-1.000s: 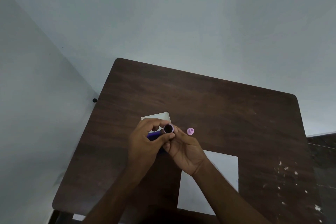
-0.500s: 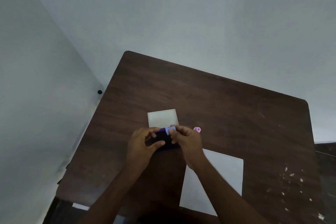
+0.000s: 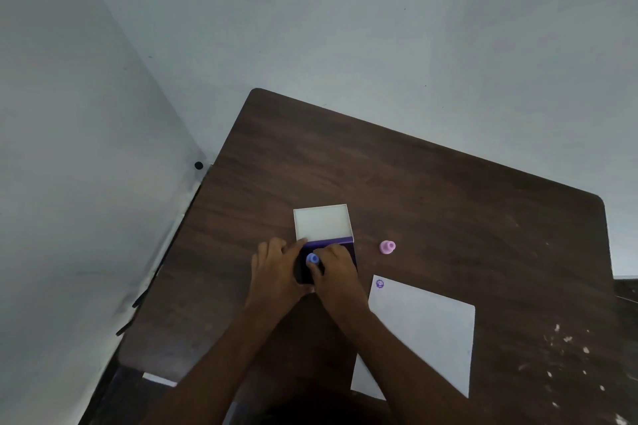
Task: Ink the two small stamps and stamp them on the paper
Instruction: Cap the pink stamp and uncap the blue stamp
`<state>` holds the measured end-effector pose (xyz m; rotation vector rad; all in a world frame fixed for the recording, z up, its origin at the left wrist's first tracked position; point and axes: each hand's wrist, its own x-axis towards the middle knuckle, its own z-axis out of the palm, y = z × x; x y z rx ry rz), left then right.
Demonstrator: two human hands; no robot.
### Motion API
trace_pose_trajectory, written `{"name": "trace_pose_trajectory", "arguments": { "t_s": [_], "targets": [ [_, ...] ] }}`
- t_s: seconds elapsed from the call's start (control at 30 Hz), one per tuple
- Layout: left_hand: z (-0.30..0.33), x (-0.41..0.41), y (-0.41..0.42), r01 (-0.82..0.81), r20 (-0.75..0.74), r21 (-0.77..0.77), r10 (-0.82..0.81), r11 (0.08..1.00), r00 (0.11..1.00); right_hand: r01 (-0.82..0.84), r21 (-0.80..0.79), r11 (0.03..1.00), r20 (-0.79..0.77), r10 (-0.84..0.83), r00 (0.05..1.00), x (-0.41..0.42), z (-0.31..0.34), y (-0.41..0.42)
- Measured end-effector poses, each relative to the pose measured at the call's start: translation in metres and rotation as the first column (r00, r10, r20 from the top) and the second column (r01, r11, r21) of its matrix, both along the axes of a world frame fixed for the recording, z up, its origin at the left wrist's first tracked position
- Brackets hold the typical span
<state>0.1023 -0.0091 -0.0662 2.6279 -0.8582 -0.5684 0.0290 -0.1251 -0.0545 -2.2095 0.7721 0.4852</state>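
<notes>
Paper first: flat white sheet of paper (image 3: pixel 424 331) lying near on the right side of the dark brown wooden table (image 3: pixel 448 203), with one small round purple stamp mark (image 3: pixel 379 284) already printed at its far left corner. No second mark to be seen yet.

Farther in, two bare hands side by side over the dark purple ink pad (image 3: pixel 347 248). Right hand (image 3: pixel 336 274) pinching the small round blue stamp (image 3: pixel 312 259) with closed fingers, pressing it down onto the pad. Left hand (image 3: pixel 276 269) resting beside it, fingers bent and touching the pad's left edge, seeming to keep it from sliding.

Right of the pad, well apart from the hands, small pink stamp (image 3: pixel 387 247) sitting alone on the table. Just past the pad, open white lid (image 3: pixel 322 222) lying flat.

Looks about half done: one stamp printed, likely the pink one. Left to do: finish inking the blue stamp, then press it on the paper.

No words or brand names to read anywhere; mark too small to make out.
</notes>
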Motion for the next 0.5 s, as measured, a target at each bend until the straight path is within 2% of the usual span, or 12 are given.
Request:
{"name": "trace_pose_trajectory", "arguments": {
  "t_s": [0.13,0.23,0.37,0.5],
  "targets": [
    [0.0,0.002,0.002,-0.004,0.001,-0.007,0.004,1.0,1.0,-0.11,-0.119,0.987,-0.051,0.104,0.993,0.004,-0.004,0.005],
    [0.0,0.002,0.002,-0.004,-0.005,-0.01,0.004,1.0,1.0,-0.143,-0.138,0.98,-0.099,0.13,0.987,0.01,-0.004,0.006],
    [-0.001,0.002,0.002,-0.008,-0.022,-0.006,0.008,1.0,1.0,-0.116,-0.151,0.982,-0.055,0.109,0.993,0.011,-0.004,0.008],
    [0.0,0.0,0.001,-0.004,-0.008,-0.007,0.004,1.0,1.0,-0.259,-0.167,0.951,-0.247,0.213,0.945,0.019,-0.004,0.006]
  ]
}}
